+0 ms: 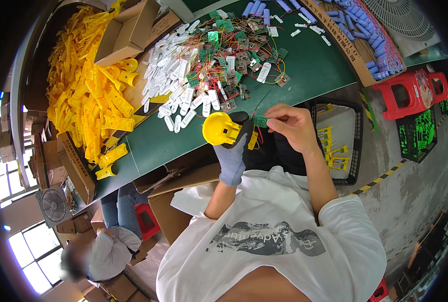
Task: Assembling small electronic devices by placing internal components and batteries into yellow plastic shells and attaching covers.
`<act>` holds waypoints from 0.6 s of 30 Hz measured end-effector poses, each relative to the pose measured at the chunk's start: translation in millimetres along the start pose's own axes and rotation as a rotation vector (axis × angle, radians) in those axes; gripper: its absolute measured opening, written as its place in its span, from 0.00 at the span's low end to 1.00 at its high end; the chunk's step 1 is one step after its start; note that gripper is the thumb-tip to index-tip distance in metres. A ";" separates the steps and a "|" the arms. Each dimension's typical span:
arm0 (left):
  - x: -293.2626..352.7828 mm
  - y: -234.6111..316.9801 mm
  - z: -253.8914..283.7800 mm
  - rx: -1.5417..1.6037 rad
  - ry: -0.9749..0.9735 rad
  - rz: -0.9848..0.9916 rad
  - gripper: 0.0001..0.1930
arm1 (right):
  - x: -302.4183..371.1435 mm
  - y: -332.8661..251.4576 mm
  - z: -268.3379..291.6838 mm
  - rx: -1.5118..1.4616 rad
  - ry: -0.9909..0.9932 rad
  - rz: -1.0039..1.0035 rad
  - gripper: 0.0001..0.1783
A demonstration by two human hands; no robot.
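Wrapped in a grey glove with black fingers, my left hand [234,151] grips a yellow plastic housing [215,128] whose round, cup-like end points left. My bare right hand [297,130] pinches a small green circuit board [259,121] by its right end, close beside the gloved fingers. Thin red and dark wires rise from the board. The gloved fingers hide part of the housing, and I cannot tell whether the board touches it. Just beyond my hands, white plastic pieces [187,118] and a tangle of wired circuit boards [229,75] lie heaped on the green table [314,75].
Yellow housings [83,75] are piled at the left around an open cardboard box [125,32]. A carton of purple cylindrical cells [380,50] stands far right. Beside my right arm sits a black crate [357,146] with yellow pieces. Another person [108,251] sits lower left.
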State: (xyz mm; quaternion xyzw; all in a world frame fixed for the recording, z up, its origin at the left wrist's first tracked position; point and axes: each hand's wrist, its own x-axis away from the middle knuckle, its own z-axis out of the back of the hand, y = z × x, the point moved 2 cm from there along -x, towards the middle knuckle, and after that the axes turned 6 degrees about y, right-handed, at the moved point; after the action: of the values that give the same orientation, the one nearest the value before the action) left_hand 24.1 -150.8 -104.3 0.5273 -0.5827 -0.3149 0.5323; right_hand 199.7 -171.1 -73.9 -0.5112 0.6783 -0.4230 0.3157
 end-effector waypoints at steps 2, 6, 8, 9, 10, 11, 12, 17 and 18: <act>0.4 -0.2 0.3 0.012 -0.006 0.015 0.34 | 2.0 -0.8 0.8 0.037 0.029 -0.082 0.07; -8.0 -7.0 10.4 -0.079 -0.006 -0.035 0.35 | 3.3 -2.5 2.6 0.168 0.034 -0.085 0.08; -14.0 -6.3 8.1 -0.146 -0.090 -0.050 0.33 | 2.7 -1.7 5.1 0.229 0.039 -0.062 0.07; -14.8 -0.2 4.1 -0.179 -0.174 -0.062 0.27 | 2.8 -1.0 6.8 0.236 0.045 -0.048 0.07; -13.3 5.8 0.9 -0.184 -0.171 -0.059 0.27 | 3.3 -0.4 7.6 0.243 0.053 -0.035 0.07; -7.0 24.4 -14.6 -0.110 -0.226 -0.004 0.23 | 3.0 -1.1 8.0 0.231 0.056 -0.029 0.07; -1.2 36.0 -24.6 -0.034 -0.280 0.052 0.21 | 3.1 -1.7 8.5 0.228 0.056 -0.035 0.07; 5.4 47.8 -35.9 -0.135 -0.296 0.148 0.31 | 3.5 -7.3 1.1 0.163 -0.017 -0.003 0.08; 6.4 48.6 -36.5 -0.178 -0.323 0.167 0.33 | 2.8 -7.6 -2.0 0.164 -0.012 -0.009 0.08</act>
State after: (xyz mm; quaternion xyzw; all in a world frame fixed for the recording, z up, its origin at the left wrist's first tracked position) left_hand 46.0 -137.8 -48.7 0.3706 -0.6721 -0.4005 0.5005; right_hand 200.5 -174.2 -66.2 -0.4892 0.6372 -0.4754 0.3587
